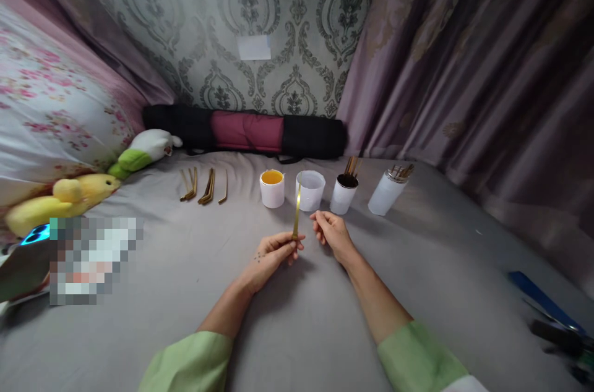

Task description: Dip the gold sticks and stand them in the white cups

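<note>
My left hand pinches the lower end of a slim gold-coloured stick, which stands nearly upright. My right hand is just to the right, fingers loosely curled and apart, with nothing visible in them. Behind the hands stand a white cup with a yellow-orange inside and a translucent white cup, partly behind the stick. Further right, a white can with a dark inside holds several brown-gold sticks. A tilted white container with a metallic rim has more stick ends showing at its top.
Several bent gold-coloured sticks lie in groups at the left on the grey sheet. Plush toys and a blurred-out object lie at far left. A black and maroon roll lies along the wall. A blue item is at right.
</note>
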A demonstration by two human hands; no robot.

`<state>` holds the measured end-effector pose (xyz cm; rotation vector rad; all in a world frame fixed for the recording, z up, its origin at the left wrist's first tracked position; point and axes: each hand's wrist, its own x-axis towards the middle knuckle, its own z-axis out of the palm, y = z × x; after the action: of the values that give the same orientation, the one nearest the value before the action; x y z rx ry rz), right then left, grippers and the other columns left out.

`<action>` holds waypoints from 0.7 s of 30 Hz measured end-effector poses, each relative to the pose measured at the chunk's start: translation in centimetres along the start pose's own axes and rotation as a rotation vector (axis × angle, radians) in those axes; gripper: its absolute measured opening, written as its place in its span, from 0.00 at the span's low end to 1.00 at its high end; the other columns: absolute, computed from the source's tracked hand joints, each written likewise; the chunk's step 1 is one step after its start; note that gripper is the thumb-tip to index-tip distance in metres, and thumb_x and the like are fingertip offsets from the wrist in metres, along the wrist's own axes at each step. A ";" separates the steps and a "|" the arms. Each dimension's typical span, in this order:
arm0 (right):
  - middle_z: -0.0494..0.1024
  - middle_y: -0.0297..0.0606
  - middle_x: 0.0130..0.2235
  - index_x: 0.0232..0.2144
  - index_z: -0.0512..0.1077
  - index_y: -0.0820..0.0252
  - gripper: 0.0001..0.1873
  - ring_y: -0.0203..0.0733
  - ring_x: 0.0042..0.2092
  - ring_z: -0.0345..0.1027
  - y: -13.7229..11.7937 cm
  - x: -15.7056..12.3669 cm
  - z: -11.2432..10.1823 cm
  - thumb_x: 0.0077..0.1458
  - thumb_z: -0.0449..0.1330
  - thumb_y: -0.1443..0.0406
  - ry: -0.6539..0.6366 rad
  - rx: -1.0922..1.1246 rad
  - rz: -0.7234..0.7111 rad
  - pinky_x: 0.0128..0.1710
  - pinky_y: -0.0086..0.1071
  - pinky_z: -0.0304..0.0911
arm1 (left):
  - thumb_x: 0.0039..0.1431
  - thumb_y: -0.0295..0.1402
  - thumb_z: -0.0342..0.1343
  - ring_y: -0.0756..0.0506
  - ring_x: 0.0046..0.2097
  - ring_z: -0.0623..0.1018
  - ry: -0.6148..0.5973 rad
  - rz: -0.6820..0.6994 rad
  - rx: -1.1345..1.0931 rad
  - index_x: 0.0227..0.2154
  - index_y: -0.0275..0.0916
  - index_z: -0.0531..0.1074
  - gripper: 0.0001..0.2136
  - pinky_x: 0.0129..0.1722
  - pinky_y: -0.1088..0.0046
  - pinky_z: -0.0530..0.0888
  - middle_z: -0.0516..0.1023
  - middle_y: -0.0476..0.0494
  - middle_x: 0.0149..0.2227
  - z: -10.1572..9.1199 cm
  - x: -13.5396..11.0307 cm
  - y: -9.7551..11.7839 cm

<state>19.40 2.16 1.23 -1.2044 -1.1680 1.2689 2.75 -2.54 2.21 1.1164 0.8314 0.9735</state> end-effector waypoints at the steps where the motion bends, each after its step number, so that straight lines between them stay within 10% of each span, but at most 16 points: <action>1: 0.65 0.29 0.20 0.28 0.68 0.63 0.20 0.25 0.16 0.54 -0.2 -0.1 0.1 0.46 0.52 0.50 -0.015 0.021 0.001 0.11 0.20 0.46 | 0.49 0.37 0.54 0.51 0.29 0.69 -0.003 -0.008 0.003 0.41 0.37 0.72 0.16 0.26 0.77 0.65 0.72 0.41 0.33 0.0 0.0 -0.1; 21: 0.64 0.28 0.19 0.33 0.69 0.63 0.21 0.25 0.16 0.53 -2.3 -1.0 0.9 0.47 0.53 0.51 -0.188 0.187 0.069 0.13 0.21 0.43 | 0.49 0.32 0.52 0.52 0.27 0.68 -0.112 -0.091 -0.005 0.42 0.37 0.72 0.15 0.26 0.77 0.64 0.73 0.41 0.32 0.1 -0.3 -0.4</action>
<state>18.63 1.21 3.58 -1.0122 -1.1208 1.5338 2.81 -2.88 1.90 1.1094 0.7820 0.8290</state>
